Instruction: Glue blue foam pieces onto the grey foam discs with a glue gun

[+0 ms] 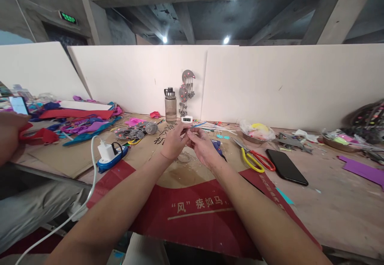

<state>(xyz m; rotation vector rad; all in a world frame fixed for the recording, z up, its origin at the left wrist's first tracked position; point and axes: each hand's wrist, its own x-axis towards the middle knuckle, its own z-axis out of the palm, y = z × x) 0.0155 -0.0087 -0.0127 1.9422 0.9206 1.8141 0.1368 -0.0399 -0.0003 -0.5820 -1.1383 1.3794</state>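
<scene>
My left hand and my right hand meet fingertip to fingertip above the cardboard, both closed in a pinch. From between them a thin blue strip sticks out to the upper right; its lower end is hidden by my fingers. Beneath the hands lies a pale ring, perhaps a roll of tape. Behind my right wrist a blue tool, perhaps a glue gun, is partly covered. Scissors with one yellow and one red handle rest to the right.
A black phone lies right of the scissors. A bottle, a small white digital display and a grey hanging ornament are ahead. At left are a blue power strip, coloured fabric and another person's arm.
</scene>
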